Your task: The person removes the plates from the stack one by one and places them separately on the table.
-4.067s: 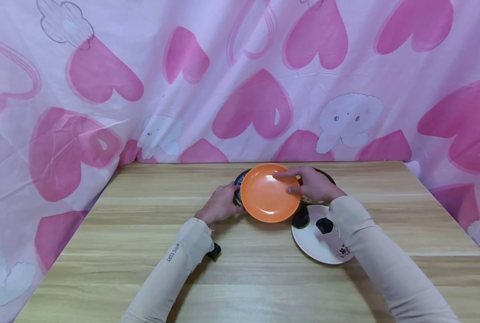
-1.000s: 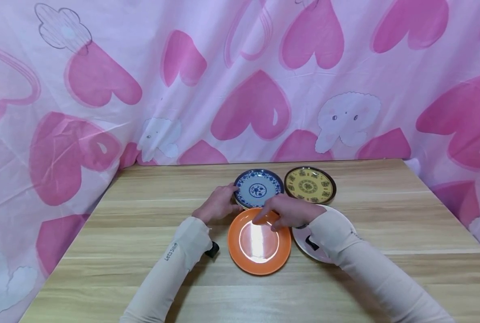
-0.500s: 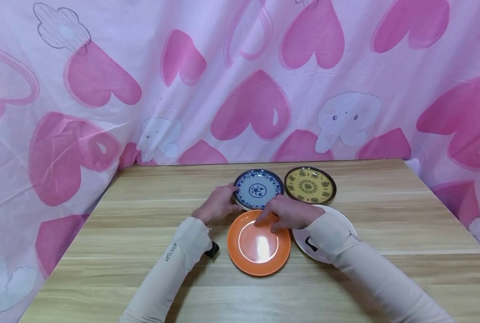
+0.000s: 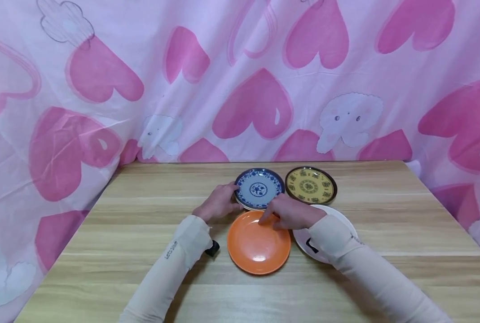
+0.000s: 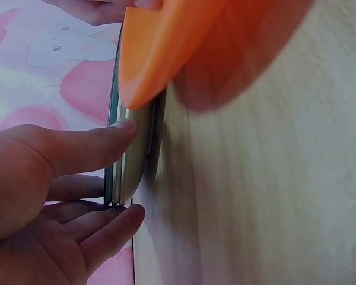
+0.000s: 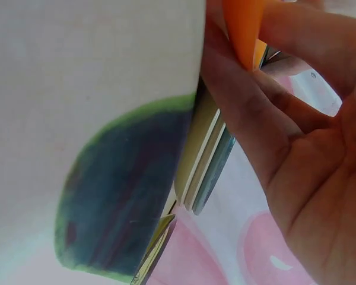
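In the head view my right hand pinches the far rim of an orange plate. The right wrist view shows that plate's rim between thumb and fingers. Behind it sits a blue-and-white patterned plate, top of a small stack. My left hand rests against the stack's left side. Seen from the left wrist, its thumb and extended fingers touch the stacked rims, and the orange plate is tilted close to them. What lies under the orange plate is hidden.
A yellow plate with a dark rim lies right of the stack. In front of it is a white plate with dark patches, partly covered by my right wrist. The wooden table ends at a pink heart-patterned cloth.
My right hand has brought the orange plate from over the blue stack down towards me, uncovering the blue plate. Over the last second both hands stay almost still.
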{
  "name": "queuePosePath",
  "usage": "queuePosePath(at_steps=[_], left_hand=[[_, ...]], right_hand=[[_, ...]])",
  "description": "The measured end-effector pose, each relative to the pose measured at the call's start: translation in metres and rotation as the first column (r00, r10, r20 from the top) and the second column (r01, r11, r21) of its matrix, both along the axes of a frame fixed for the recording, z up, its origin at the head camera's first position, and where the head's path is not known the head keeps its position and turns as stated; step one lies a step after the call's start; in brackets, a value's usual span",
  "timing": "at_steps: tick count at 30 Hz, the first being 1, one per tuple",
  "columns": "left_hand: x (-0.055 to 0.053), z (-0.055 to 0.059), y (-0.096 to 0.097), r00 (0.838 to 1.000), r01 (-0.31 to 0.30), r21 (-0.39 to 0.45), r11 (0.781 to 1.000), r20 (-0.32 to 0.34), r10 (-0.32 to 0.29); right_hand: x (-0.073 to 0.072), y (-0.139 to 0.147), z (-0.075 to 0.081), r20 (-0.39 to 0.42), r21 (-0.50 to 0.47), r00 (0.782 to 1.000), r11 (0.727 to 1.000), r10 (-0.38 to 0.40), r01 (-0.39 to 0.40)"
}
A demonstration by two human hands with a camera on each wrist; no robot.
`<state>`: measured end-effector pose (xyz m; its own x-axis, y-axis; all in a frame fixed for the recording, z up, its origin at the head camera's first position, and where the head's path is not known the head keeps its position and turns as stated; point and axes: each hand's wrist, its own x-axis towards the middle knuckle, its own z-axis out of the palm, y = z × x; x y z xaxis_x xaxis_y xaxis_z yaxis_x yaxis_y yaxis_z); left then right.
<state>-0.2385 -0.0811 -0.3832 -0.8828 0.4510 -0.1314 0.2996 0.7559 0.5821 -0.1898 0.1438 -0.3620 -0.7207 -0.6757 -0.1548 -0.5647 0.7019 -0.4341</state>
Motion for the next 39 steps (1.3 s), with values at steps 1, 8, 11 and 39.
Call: queuePosePath(at_steps=[1,8,11,39], left_hand=[[-0.0002,0.0004,0.0002,1.0,0.0,-0.001,1.0,0.003,0.0],[-0.0002,0.0024,0.0003,1.0,0.006,-0.019,1.0,-0.013,-0.006],[-0.0003,0.0024,0.0,1.0,0.008,-0.016,1.0,-0.016,-0.009],[-0.0011,0.0026,-0.0016,0.999,0.017,-0.023,1.0,-0.032,-0.018]], right_hand=[[-0.0002,0.0004,-0.0003,-0.007,0.001,1.0,1.0,-0.001,0.001],[0.0016,0.0012,-0.0008,-0.04,-0.012,0.999,1.0,0.001,-0.002],[0.0024,0.002,-0.0009,-0.055,-0.016,0.998,1.0,-0.005,0.004],[0.0045,0.0049,-0.0015,-0.013,-0.016,0.999,0.999,-0.05,0.05]])
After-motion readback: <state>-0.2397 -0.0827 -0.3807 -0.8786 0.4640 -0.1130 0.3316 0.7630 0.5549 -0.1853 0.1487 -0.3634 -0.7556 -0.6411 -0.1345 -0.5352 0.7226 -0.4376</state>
